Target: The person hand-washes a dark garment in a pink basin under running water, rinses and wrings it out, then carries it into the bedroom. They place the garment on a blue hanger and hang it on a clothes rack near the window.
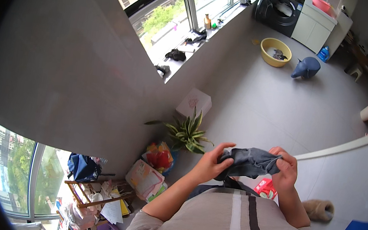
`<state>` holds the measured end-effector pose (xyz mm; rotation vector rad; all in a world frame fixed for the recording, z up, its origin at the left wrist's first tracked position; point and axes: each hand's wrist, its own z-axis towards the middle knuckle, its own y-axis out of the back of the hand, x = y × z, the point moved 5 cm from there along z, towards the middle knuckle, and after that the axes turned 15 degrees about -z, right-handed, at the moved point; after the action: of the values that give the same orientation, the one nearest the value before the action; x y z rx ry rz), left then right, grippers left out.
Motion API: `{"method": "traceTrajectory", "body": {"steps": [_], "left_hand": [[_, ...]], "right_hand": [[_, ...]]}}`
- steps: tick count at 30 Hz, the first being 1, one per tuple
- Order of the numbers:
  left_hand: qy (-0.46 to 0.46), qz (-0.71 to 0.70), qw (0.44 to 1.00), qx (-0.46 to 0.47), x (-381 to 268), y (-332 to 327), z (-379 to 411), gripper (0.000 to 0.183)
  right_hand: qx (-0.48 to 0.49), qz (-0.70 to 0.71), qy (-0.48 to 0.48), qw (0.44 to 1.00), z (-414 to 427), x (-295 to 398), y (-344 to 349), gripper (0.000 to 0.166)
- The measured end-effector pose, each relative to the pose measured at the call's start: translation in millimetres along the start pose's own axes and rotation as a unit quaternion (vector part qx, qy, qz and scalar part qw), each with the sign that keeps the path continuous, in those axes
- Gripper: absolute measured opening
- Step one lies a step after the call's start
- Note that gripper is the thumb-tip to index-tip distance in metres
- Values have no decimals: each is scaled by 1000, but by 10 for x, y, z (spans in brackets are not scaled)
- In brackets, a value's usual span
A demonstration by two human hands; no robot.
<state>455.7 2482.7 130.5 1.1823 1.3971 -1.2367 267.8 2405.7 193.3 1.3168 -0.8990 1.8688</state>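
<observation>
A dark grey piece of cloth (251, 163), perhaps a sock or small garment, is stretched between my two hands in front of my body. My left hand (217, 161) grips its left end, thumb and fingers around the fabric. At the other end, my right hand (286, 166) pinches the cloth between thumb and fingers. The fabric is creased, and its lower left part hangs down below my left hand. Beneath it on the floor, a red patterned item (266, 188) is partly hidden by my right forearm.
Left of my hands stand a potted snake plant (185, 132) and a white box (194, 102). Farther off are a yellow basin (276, 52) holding cloth, a blue stool-like object (306, 67) and a front-loading washing machine (278, 10). Dark cloths (176, 55) lie along the windowsill.
</observation>
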Motion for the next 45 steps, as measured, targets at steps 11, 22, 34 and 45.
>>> {"method": "traceTrajectory", "body": {"steps": [11, 22, 34, 45], "left_hand": [[-72, -30, 994, -82, -70, 288, 1856, 24], [-124, -122, 975, -136, -320, 1557, 3597, 15], [-102, -153, 885, -429, -352, 2441, 3930, 18], [-13, -164, 630, -759, -489, 1984, 4138, 13]], "right_hand": [[256, -87, -42, 962, 2059, -556, 263, 20], [325, -112, -86, 935, 4428, -1617, 179, 44], [387, -303, -281, 824, 6604, -4891, -830, 17], [436, -644, -63, 626, 7549, -6489, -2039, 75]]}}
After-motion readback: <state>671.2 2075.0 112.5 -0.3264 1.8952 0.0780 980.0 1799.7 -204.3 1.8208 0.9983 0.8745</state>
